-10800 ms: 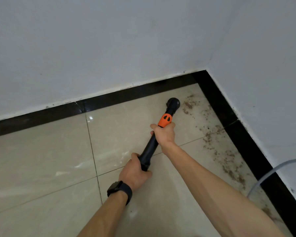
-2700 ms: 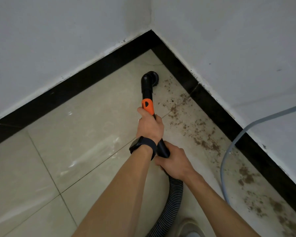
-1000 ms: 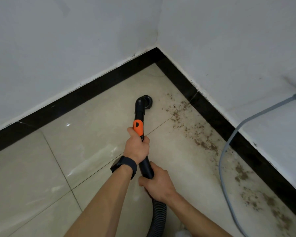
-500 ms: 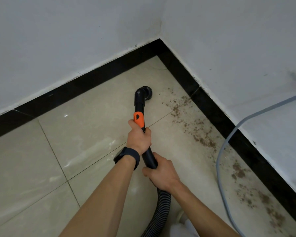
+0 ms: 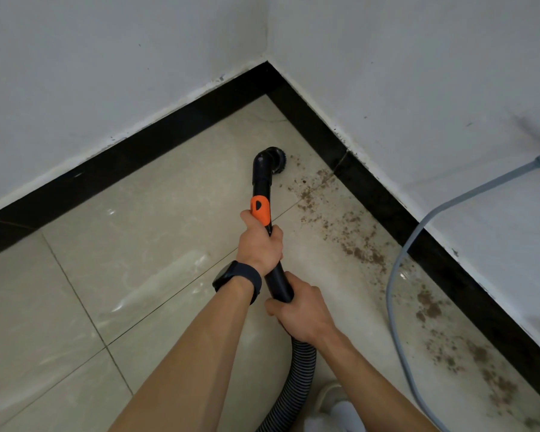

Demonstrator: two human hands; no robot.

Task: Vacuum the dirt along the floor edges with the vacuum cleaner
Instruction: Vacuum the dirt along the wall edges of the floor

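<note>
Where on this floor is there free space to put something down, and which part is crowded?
Free: the clean tiles left of the vacuum wand, bordered by the black skirting. Crowded: the strip along the right wall, with dirt and the grey cable; near the bottom edge, the hose and a shoe.

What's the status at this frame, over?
Left hand and right hand both shut on vacuum wand. Brush head near corner; dirt remains along right skirting. Grey cable lies across the dirt.
</note>
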